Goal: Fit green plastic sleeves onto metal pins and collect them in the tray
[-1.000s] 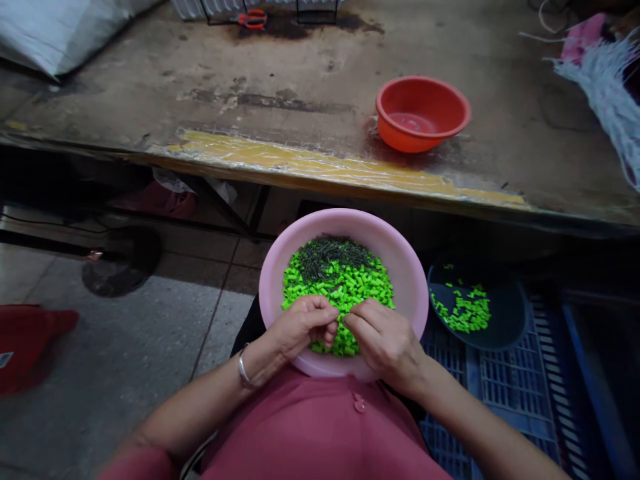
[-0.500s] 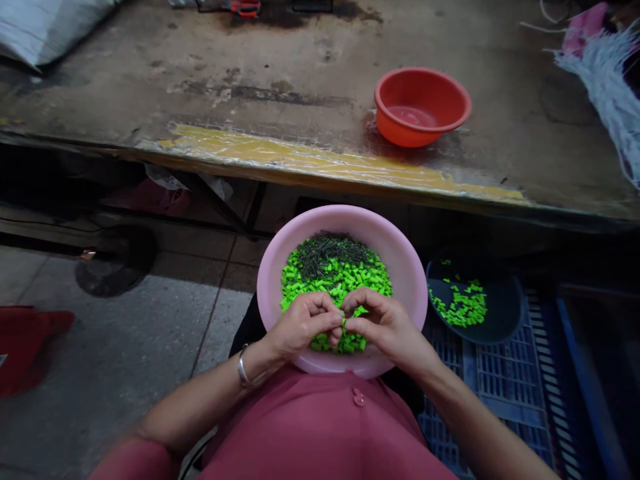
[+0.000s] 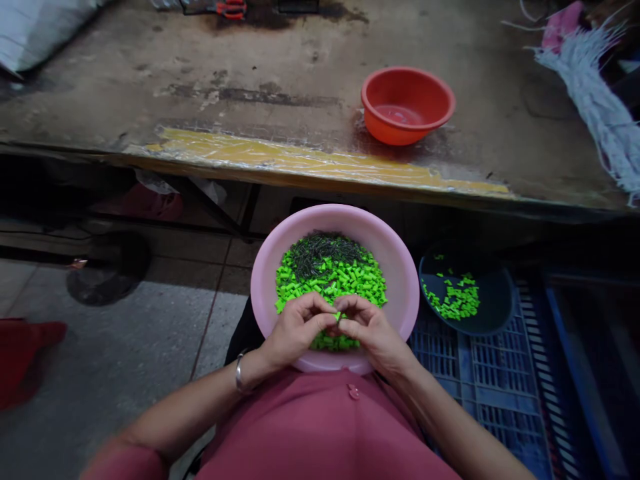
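Observation:
A pink basin (image 3: 264, 267) sits at my lap, filled with small bright green plastic pieces (image 3: 357, 279). A heap of thin dark metal pins (image 3: 325, 250) lies on top of them at the far side. Above the near part of the basin, my left hand (image 3: 303, 327) pinches a small green piece (image 3: 337, 316) at its fingertips. My right hand (image 3: 373, 330) meets it there, thumb and index finger closed together. Whatever the right fingers hold is too small to make out.
An orange-red bowl (image 3: 407, 107) stands on the worn workbench (image 3: 225, 60), whose front edge has yellow tape (image 3: 280, 157). To the right, a dark basin (image 3: 493, 313) with green pieces rests on a blue plastic crate (image 3: 480, 373). White strings (image 3: 590, 100) hang at the far right.
My fingertips have drawn closer together, and the right hand has closed in toward the green piece. The whole view has shifted slightly.

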### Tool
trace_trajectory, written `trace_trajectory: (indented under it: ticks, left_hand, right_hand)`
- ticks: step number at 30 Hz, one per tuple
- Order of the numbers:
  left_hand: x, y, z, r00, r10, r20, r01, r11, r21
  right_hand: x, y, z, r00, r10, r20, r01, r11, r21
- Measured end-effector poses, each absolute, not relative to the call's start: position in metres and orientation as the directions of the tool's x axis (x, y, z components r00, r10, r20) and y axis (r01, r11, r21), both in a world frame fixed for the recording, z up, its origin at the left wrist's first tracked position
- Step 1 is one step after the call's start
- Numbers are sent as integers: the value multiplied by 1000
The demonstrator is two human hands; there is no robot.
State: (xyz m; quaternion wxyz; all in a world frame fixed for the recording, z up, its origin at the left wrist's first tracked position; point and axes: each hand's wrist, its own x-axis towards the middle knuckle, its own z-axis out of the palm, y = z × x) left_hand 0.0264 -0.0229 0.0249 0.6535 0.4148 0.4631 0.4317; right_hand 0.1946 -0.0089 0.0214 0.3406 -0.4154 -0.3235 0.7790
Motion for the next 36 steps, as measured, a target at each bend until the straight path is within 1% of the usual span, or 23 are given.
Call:
trace_trajectory:
  ticks: [2, 4, 5, 8, 12, 15, 17, 21, 23, 25, 26, 27, 28, 29, 30, 31, 32, 34, 36]
  left_hand:
    - [27, -22, 23, 224, 911, -345, -291, 401, 869]
    - [29, -22, 22, 248, 888, -388, -406, 459, 790]
    - [31, -23, 21, 263, 878, -401, -453, 479, 752]
    - [36, -25, 20, 314, 850, -422, -520, 527, 673]
    - [38, -27, 18, 354, 831, -429, -526, 556, 644]
    - [40, -29, 18, 388, 816, -430, -528, 579, 622]
    - [42, -30, 18, 404, 808, -429, -524, 589, 615]
    - [45, -28, 20, 420, 799, -430, -473, 597, 648]
    - [40, -25, 23, 425, 803, -418, -401, 581, 708]
    - [29, -20, 26, 375, 834, -405, -265, 515, 815]
    - [21, -17, 28, 323, 863, -387, -157, 453, 878]
    - [14, -14, 29, 270, 895, -354, -19, 372, 928]
    - [6, -12, 30, 238, 921, -309, 143, 281, 949]
    - [-1, -10, 30, 237, 935, -262, 308, 184, 933]
    - [-7, -9, 29, 264, 938, -227, 456, 86, 886]
    - [-11, -8, 28, 310, 927, -212, 574, -5, 819]
    - [-13, -8, 27, 361, 906, -218, 660, -83, 747]
    - [-12, -10, 22, 444, 862, -244, 754, -212, 622]
    - [-7, -12, 17, 501, 830, -247, 787, -317, 530]
  right_hand:
    - [193, -9, 29, -355, 868, -347, -193, -431, -881]
    - [193, -8, 37, -309, 912, -269, -115, -317, -942]
    - [193, -8, 40, -301, 921, -246, -94, -286, -954]
    - [197, -7, 43, -349, 900, -260, -103, -312, -944]
    - [205, -7, 41, -401, 873, -278, -122, -352, -928]
    - [210, -9, 40, -442, 853, -276, -165, -380, -910]
    - [209, -12, 39, -432, 857, -281, -176, -386, -906]
    - [209, -18, 39, -344, 892, -294, -106, -348, -931]
    - [221, -15, 37, -251, 929, -271, -43, -291, -956]
    - [247, -6, 30, -21, 980, -197, 55, -195, -979]
    - [265, 1, 24, 144, 980, -134, 123, -152, -981]
    - [286, 9, 17, 303, 951, -64, 197, -128, -972]
    - [309, 16, 8, 428, 904, -4, 286, -139, -948]
    - [332, 23, -2, 527, 848, 50, 362, -171, -916]
    - [354, 29, -13, 558, 828, 57, 386, -198, -901]
    - [375, 34, -23, 545, 837, 59, 434, -221, -873]
    - [392, 38, -33, 505, 857, 99, 545, -228, -807]
    - [417, 42, -47, 439, 888, 138, 652, -209, -729]
    - [425, 45, -51, 353, 918, 182, 734, -151, -662]
